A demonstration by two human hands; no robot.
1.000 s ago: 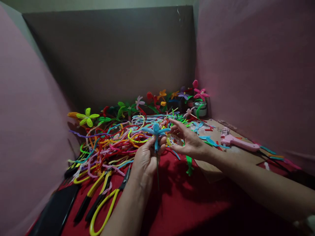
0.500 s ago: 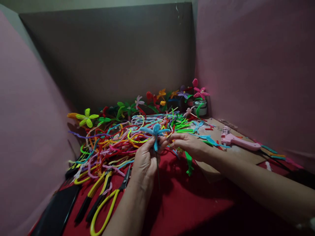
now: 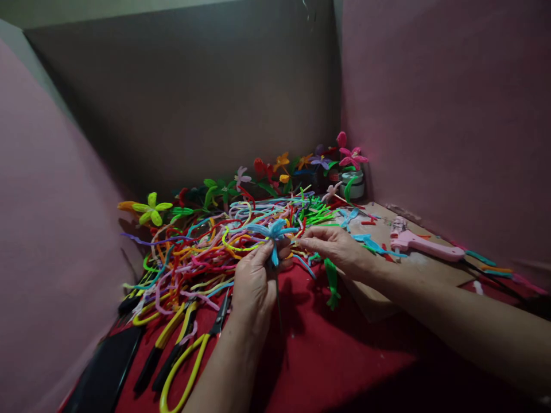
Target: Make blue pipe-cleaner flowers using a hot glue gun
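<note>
Petals (image 3: 275, 227) of a small blue flower (image 3: 274, 236) spread just below the centre of the frame, where the left hand (image 3: 257, 278) has it pinched between thumb and fingers, closed snugly at the underside of the bloom. A thin dark stem (image 3: 279, 312) runs down from that grip toward the lower middle. Just to the right, the right hand (image 3: 338, 246) points its gathered fingertips at the flower, near it; whether they hold something tiny, I cannot tell. Behind the left hand, a tangle of coloured fuzzy sticks (image 3: 202, 244) fills the middle left, and a bundle of short green sticks (image 3: 318, 213) lies beyond the right hand. At lower left, scissors (image 3: 185, 367) with yellow handles rest on red cloth (image 3: 318, 367) beside yellow-and-black pliers (image 3: 170, 335). A pink glue gun (image 3: 426, 245) lies on cardboard (image 3: 430, 272) at the right, near some blue pieces (image 3: 374, 244). Across the back, a yellow-green flower (image 3: 152, 210) stands left of centre and a bright pink flower (image 3: 353, 156) stands right, above a pale jar (image 3: 355, 186).
</note>
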